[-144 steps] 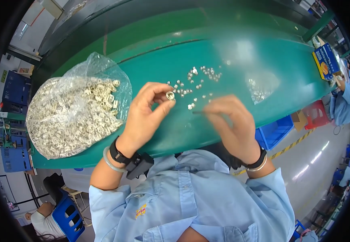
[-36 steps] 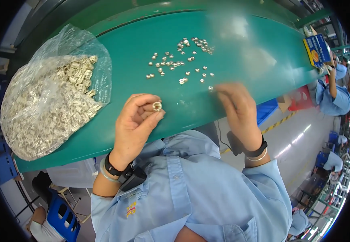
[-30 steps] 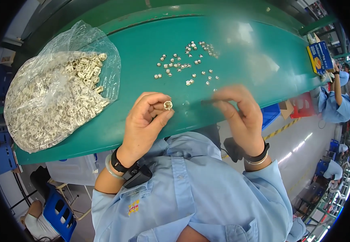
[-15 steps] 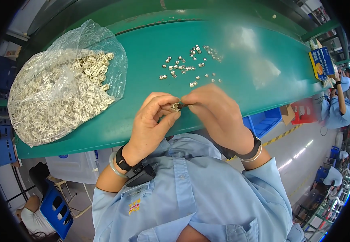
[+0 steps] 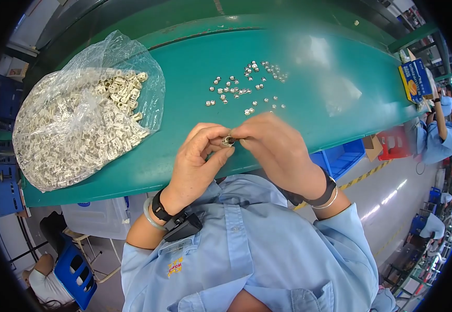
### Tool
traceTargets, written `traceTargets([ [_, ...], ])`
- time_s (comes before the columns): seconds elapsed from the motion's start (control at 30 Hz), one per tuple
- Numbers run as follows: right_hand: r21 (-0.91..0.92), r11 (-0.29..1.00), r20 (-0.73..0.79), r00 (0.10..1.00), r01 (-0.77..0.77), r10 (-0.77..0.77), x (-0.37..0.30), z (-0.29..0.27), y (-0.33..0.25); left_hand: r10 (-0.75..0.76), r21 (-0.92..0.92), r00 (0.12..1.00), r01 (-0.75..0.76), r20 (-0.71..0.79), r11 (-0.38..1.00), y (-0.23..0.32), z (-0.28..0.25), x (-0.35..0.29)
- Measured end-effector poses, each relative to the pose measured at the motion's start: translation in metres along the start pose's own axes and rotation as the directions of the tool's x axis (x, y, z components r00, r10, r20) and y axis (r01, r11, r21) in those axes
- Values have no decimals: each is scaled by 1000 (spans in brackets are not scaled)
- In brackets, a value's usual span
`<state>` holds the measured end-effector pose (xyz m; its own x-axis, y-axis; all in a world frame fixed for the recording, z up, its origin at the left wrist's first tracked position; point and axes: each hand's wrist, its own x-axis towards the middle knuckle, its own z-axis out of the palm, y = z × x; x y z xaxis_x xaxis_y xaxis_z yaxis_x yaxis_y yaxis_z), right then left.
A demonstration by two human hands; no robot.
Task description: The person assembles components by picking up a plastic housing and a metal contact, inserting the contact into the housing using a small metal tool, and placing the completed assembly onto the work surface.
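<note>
My left hand (image 5: 197,158) pinches a small cream plastic part (image 5: 228,141) between thumb and fingertips, with its ring-like end turned toward the right. Closed at the fingertips, my right hand (image 5: 278,148) meets that part from the right side. A dark bit shows inside the part's opening. Whatever lies between the right fingertips is too small and covered to make out. Beyond both hands, many small shiny metal pieces (image 5: 234,91) lie scattered on the green tabletop (image 5: 184,57).
A large clear plastic bag (image 5: 80,135) full of similar cream parts stands on the left, its mouth open. A blue and yellow box (image 5: 416,80) sits at the table's far right end. Below the table edge is a blue crate (image 5: 340,158). Co-workers (image 5: 444,135) are at the right.
My right fingertips have moved slightly left, closer against the cream part. The dark bit that showed between them and the part is now mostly within its opening.
</note>
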<state>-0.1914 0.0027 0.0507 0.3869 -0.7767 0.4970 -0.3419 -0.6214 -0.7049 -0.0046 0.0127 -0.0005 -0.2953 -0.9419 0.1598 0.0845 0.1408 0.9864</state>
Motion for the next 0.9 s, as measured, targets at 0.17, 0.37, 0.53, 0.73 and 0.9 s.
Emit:
traceTargets([
  [0.17,-36,999,16,1000,26,-25,0,0,1,1,31,1000,-1,3,1000,2,1,0],
  [0.37,-88,995,45,998,57,-53,-1,1,2,-5,32,1000,5,5,999,1,0,0],
  [0.53,-103,991,62,995,85,-79,1,0,1,0,40,1000,0,2,999,-2,0,0],
  [0.73,-116,988,93,991,105,-95,1,0,3,8,65,1000,-9,20,998,-3,-1,0],
  [0.9,-136,985,107,990,104,-90,1,2,4,14,71,1000,-16,22,997,-4,-2,0],
])
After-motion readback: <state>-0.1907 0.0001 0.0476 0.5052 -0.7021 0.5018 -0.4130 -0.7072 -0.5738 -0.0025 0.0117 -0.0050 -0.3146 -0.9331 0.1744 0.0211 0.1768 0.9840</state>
